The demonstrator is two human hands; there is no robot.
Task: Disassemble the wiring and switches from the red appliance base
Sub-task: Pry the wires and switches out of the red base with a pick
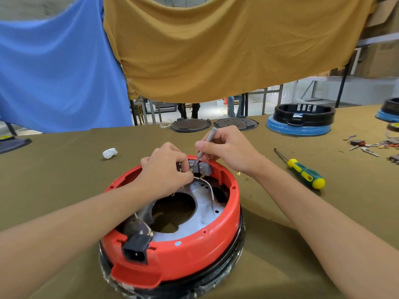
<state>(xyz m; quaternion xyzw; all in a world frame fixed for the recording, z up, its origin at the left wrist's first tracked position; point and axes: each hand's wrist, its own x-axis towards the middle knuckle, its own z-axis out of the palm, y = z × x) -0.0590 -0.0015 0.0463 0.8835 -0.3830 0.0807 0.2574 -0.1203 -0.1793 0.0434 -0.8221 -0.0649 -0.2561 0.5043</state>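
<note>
— Two forearms reach in from the near corners and meet over the far rim of the red appliance base, which sits upside down on the olive cloth-covered table, close to the viewer.

— What are the hands doing?

— The left hand is bent down at the wrist, fingers curled into the rim, pinching at a brass terminal beside the grey switches. The right hand holds a thin grey metal tool like a pen, thumb and fingers pressed around its shaft, tip angled down onto the switches.

— And the wiring?

— A white wire curves from the switches over the pale metal plate, which has a large round hole. A black plug socket sits in the near wall of the glossy plastic ring.

— Anything else close by?

— A yellow-and-green screwdriver lies to the right, well apart from the base, and a crumpled white wad to the left.
</note>
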